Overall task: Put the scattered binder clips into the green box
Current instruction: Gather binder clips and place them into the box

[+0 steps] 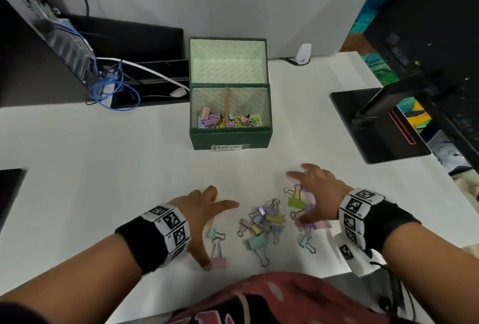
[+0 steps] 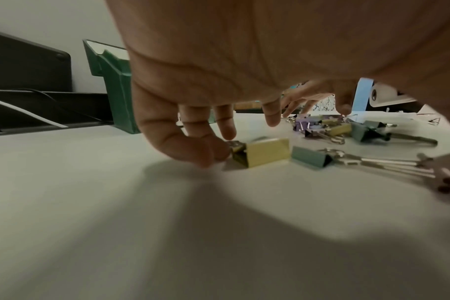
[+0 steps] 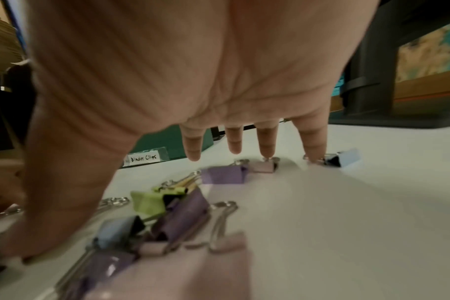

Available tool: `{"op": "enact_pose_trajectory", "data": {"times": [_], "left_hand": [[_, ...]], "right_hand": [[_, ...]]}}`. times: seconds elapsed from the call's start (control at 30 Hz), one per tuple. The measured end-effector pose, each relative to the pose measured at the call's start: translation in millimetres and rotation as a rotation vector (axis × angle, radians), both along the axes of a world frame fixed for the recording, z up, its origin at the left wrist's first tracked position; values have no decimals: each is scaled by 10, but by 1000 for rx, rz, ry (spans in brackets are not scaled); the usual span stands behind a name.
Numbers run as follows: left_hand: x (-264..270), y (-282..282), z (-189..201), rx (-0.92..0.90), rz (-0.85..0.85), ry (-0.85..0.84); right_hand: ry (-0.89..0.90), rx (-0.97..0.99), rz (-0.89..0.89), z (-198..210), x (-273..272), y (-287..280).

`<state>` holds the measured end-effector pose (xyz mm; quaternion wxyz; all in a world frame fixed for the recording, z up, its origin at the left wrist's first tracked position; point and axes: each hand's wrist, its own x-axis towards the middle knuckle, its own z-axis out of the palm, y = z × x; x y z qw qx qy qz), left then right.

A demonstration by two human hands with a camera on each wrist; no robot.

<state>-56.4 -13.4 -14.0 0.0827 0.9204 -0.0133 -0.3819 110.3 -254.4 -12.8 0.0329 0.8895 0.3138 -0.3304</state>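
Note:
The green box (image 1: 229,139) stands open at mid table with several pastel binder clips inside, its lid tipped back. More binder clips (image 1: 264,222) lie scattered on the white table in front of it. My left hand (image 1: 211,222) hovers spread at the left of the pile. Its outer fingertips (image 2: 213,152) touch a yellow clip (image 2: 262,152), and its thumb lies by a pink clip (image 1: 219,262). My right hand (image 1: 308,196) is spread over the right of the pile, above a green clip (image 1: 296,202). Its fingertips (image 3: 267,150) touch small clips, with purple clips (image 3: 224,174) under the palm.
A black monitor base (image 1: 375,126) sits at the right, close to the right hand. Black trays with blue and white cables (image 1: 111,85) fill the back left. A small white device (image 1: 303,54) stands behind the box. The table's front edge is at my lap.

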Motion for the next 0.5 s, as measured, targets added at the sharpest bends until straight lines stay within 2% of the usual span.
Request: {"op": "enact_pose_trajectory", "data": {"times": [0.13,0.23,0.43,0.5], "left_hand": [[7,-65,-39,5,-34,-39],[66,-80,-53,-43,-1,-60],[151,-99,-40,-153,74,-84],[179,-132,-34,-185,79,-94]], "right_hand": [[26,71,-60,3,5,-97],[-41,110,-86,46,51,-135],[-23,-43,-202,77,58,-287],[0,-26,-221,58,5,-264]]}}
